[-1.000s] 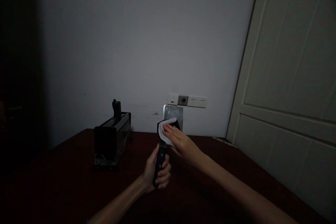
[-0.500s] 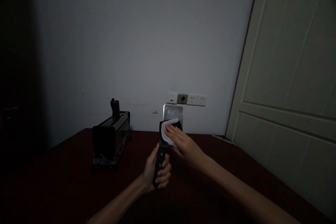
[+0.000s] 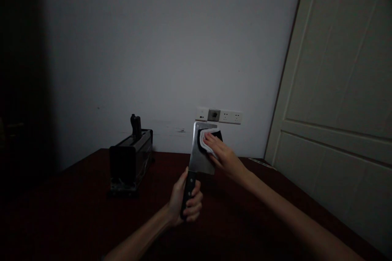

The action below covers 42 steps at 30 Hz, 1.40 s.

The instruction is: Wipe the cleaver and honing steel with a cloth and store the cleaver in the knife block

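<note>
My left hand [image 3: 185, 202] is wrapped round the black riveted handle of a cleaver [image 3: 200, 162]. Its wide metal blade points up and away from me. My right hand [image 3: 222, 151] presses a folded black-and-white cloth [image 3: 202, 142] against the upper right part of the blade. The cloth and fingers cover that part of the metal. My right thumb is mostly hidden behind the hand.
A knife block [image 3: 124, 167] with black handles standing in its top is at the left on the dark red table [image 3: 165, 171]. Behind are a pale wall and a row of sockets [image 3: 219, 116]. A panelled door [image 3: 333, 102] rises at the right.
My right hand has slid the cloth up and to the right along the blade, away from the handle. More of the lower blade shows. My left hand keeps its grip.
</note>
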Each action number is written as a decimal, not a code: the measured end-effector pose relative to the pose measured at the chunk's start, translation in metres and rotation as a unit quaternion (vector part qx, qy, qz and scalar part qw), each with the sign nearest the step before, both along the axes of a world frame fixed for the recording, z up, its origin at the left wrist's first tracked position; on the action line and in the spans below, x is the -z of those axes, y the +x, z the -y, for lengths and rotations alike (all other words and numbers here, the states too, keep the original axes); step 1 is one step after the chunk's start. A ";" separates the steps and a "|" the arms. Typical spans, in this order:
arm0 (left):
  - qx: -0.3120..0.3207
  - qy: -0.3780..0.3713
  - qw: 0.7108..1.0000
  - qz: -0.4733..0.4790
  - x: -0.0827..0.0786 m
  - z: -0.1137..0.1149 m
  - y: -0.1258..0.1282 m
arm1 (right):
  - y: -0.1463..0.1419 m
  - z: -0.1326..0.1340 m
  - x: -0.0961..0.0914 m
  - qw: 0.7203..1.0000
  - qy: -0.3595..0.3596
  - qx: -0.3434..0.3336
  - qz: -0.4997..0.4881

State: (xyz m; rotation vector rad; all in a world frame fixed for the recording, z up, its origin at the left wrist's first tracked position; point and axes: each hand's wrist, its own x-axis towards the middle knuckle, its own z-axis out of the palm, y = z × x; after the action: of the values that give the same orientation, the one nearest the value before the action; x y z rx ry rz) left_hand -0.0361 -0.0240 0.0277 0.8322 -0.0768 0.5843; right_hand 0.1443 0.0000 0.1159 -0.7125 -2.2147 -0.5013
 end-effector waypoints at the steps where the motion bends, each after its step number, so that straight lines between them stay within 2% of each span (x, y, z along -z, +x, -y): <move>1: -0.004 -0.002 1.000 0.006 0.000 -0.001 0.000 | -0.003 0.008 0.011 1.000 -0.012 -0.008 0.014; 4: -0.005 -0.006 1.000 0.011 -0.001 -0.002 -0.002 | -0.009 0.025 0.035 0.998 -0.035 -0.024 0.048; 6: -0.003 -0.005 1.000 0.009 -0.002 -0.002 -0.002 | -0.006 0.024 0.034 0.997 -0.034 -0.029 0.057; 8: 0.002 -0.004 1.000 0.007 -0.001 -0.001 0.000 | 0.002 0.013 0.021 0.999 -0.019 -0.027 0.043; 12: 0.024 -0.010 1.000 -0.014 0.002 0.003 0.003 | 0.019 -0.019 -0.018 1.000 0.013 0.003 -0.008; 14: 0.027 -0.011 0.999 -0.024 0.004 0.003 0.004 | 0.023 -0.025 -0.027 1.000 0.016 0.015 -0.016; 16: 0.025 -0.012 0.999 -0.028 0.004 0.002 0.003 | 0.020 -0.021 -0.021 1.000 0.015 0.015 -0.014; 22: -0.008 -0.039 0.999 -0.020 0.002 -0.005 -0.003 | -0.003 0.030 0.037 0.995 -0.029 -0.026 0.087; 24: -0.014 -0.046 0.999 -0.025 0.001 -0.006 -0.005 | -0.006 0.039 0.045 0.992 -0.031 -0.040 0.113; 26: -0.011 -0.039 0.999 -0.019 0.000 -0.006 -0.004 | -0.004 0.036 0.041 0.992 -0.026 -0.045 0.117; 30: 0.018 -0.018 1.000 0.002 -0.003 -0.003 -0.003 | 0.008 0.010 0.012 0.998 -0.017 -0.023 0.065; 32: 0.028 -0.021 0.999 0.001 -0.003 -0.002 -0.003 | 0.010 0.000 0.004 0.999 -0.012 -0.007 0.037; 34: 0.029 -0.027 0.999 0.000 -0.003 -0.003 -0.004 | 0.008 0.002 0.006 0.999 -0.017 -0.005 0.039; 39: 0.011 -0.048 0.999 -0.007 0.000 -0.006 -0.005 | -0.003 0.029 0.029 0.990 -0.055 -0.057 0.120; 42: 0.009 -0.047 0.999 -0.017 -0.001 -0.004 -0.004 | 0.000 0.027 0.022 0.990 -0.056 -0.064 0.109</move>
State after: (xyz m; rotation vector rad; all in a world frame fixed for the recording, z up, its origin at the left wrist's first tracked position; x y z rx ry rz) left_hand -0.0403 -0.0198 0.0288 0.7486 -0.0259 0.5524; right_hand 0.1444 -0.0270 0.0936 -0.5897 -2.4918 -0.4097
